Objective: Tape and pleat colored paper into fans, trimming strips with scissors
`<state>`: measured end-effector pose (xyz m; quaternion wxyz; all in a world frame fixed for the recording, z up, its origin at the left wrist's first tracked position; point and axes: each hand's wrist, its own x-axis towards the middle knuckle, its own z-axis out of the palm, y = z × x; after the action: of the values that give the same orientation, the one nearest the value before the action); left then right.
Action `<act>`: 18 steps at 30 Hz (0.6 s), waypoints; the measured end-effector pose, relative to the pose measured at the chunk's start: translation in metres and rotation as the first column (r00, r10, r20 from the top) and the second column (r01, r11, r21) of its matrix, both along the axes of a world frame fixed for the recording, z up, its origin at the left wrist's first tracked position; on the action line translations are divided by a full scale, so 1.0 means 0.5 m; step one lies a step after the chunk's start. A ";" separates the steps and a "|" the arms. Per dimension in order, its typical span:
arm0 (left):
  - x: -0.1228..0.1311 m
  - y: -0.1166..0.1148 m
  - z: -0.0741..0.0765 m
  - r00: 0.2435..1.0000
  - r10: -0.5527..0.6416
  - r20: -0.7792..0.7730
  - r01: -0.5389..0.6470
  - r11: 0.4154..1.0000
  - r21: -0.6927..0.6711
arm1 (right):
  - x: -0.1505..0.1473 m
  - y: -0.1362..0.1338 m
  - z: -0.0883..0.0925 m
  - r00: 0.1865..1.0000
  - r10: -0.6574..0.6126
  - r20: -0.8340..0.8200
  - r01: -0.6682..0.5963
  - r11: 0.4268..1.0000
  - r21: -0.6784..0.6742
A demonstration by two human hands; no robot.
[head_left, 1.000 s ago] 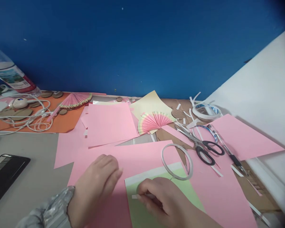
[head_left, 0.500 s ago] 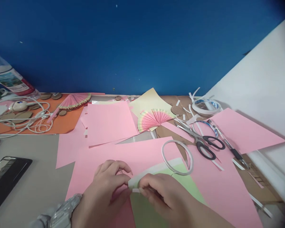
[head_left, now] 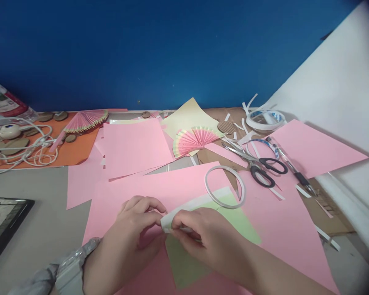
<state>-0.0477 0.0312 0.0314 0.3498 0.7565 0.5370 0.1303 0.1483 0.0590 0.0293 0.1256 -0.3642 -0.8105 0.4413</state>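
A light green sheet of paper [head_left: 190, 262] lies on a large pink sheet [head_left: 123, 184], with a white strip [head_left: 190, 203] along its far edge. My left hand [head_left: 138, 229], a grey watch [head_left: 74, 262] on its wrist, has thumb and forefinger closing on the sheet's left corner. Beside it, my right hand [head_left: 206, 233] pinches the same edge between thumb and bent forefinger. A little white tab shows between the fingertips; its far end is hidden. Just beyond my right hand, a thin white tape ring [head_left: 206, 180] rests over the green sheet's far corner.
Scissors [head_left: 252, 157], a pen [head_left: 295, 168] and tape rolls [head_left: 264, 119] lie at the right. Pleated paper fans [head_left: 193, 141] and pink sheets [head_left: 135, 147] lie behind. At the left are a phone [head_left: 9, 225], white cables [head_left: 33, 145] and a bottle [head_left: 7, 102].
The view has shifted, so everything sits slightly higher and further left. My fingertips have drawn closer together at the green sheet's corner, and less of the white tab shows.
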 end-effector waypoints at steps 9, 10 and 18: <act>-0.002 -0.002 0.000 1.000 -0.023 -0.021 0.023 1.000 0.014 | -0.004 -0.003 -0.001 0.994 0.012 0.110 -0.018 0.998 0.057; -0.002 -0.002 0.001 0.999 -0.024 -0.023 0.024 1.000 0.012 | -0.004 -0.004 -0.002 0.994 0.007 0.109 -0.014 0.998 0.068; 0.000 0.003 0.005 0.999 -0.037 -0.039 0.037 0.999 -0.009 | -0.008 -0.004 -0.001 0.994 -0.020 0.103 0.011 0.996 0.086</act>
<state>-0.0477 0.0328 0.0339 0.3446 0.7673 0.5302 0.1066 0.1445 0.0569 0.0289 0.1020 -0.3872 -0.8311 0.3859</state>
